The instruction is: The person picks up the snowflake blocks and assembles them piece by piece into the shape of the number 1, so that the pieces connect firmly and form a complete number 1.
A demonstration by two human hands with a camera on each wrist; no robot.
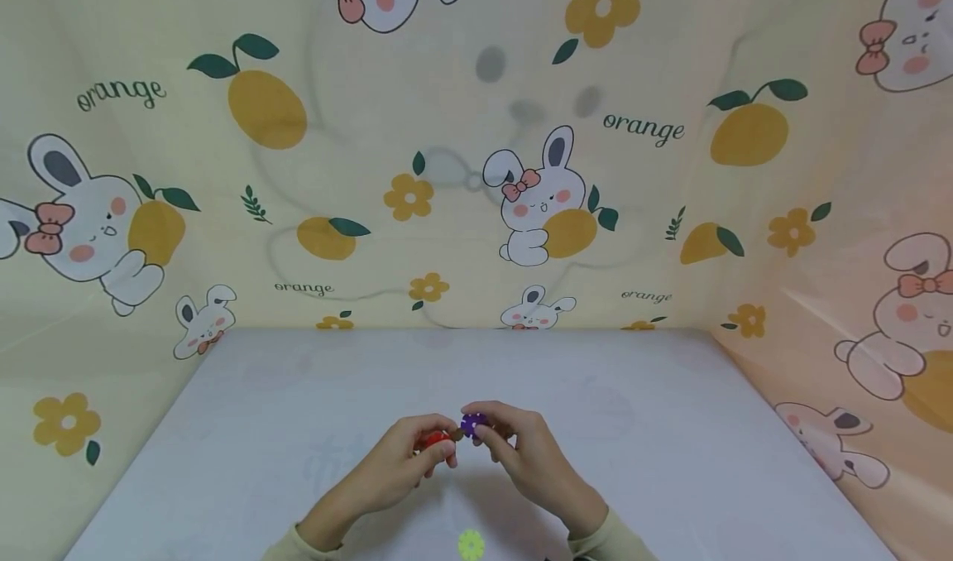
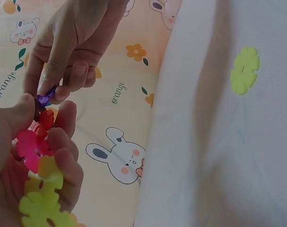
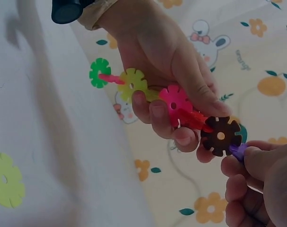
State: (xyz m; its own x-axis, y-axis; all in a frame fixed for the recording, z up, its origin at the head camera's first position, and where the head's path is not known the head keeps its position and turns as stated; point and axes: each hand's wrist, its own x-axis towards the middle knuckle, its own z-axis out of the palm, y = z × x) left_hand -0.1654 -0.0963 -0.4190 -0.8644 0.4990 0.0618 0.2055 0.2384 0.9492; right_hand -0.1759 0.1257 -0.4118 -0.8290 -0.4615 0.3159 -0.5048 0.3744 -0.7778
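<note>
My left hand (image 1: pixel 395 457) grips a chain of notched plastic discs joined at their slots. In the right wrist view the chain runs from a green disc (image 3: pixel 100 73) through yellow (image 3: pixel 133 85), pink (image 3: pixel 174 105) and red (image 3: pixel 194 120) ones to a dark brown disc (image 3: pixel 221 136) at its end. Between thumb and fingers, my right hand (image 1: pixel 524 453) pinches a purple disc (image 1: pixel 472 425). The purple disc's edge meets the brown disc; whether their slots are engaged, I cannot tell. Both hands are raised over the white table.
On the white table (image 1: pixel 260 429), a single yellow-green disc (image 1: pixel 471 545) lies near the front edge, below the hands. A cloth (image 1: pixel 462 255) printed with rabbits and oranges surrounds the table at the back and both sides.
</note>
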